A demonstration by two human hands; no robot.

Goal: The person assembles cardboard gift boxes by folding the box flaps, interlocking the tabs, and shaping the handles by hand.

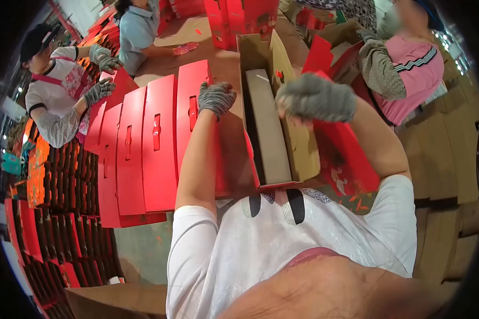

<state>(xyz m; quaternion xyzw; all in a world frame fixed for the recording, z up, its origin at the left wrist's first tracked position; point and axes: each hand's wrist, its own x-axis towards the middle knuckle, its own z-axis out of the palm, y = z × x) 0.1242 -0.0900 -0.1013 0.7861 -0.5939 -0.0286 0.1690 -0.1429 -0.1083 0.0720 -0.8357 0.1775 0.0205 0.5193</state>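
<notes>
My left hand point(216, 99), in a grey knitted glove, rests at the right edge of the nearest closed red box point(193, 87), its fingers bent. What it grips, if anything, is hidden. My right hand point(318, 98), also gloved, is blurred above the right side of an open box point(303, 151) with brown inner walls. A long pale grey-brown block point(270, 127) lies inside that box. Several closed red boxes point(158, 141) with red handles stand in a row on the left.
Co-workers stand at the left point(58, 80), the back point(138, 32) and the right point(410, 69). Tall red boxes point(239, 21) stand at the back of the table point(189, 33). Stacked red and orange boxes fill the left; brown cardboard point(436, 149) is at the right.
</notes>
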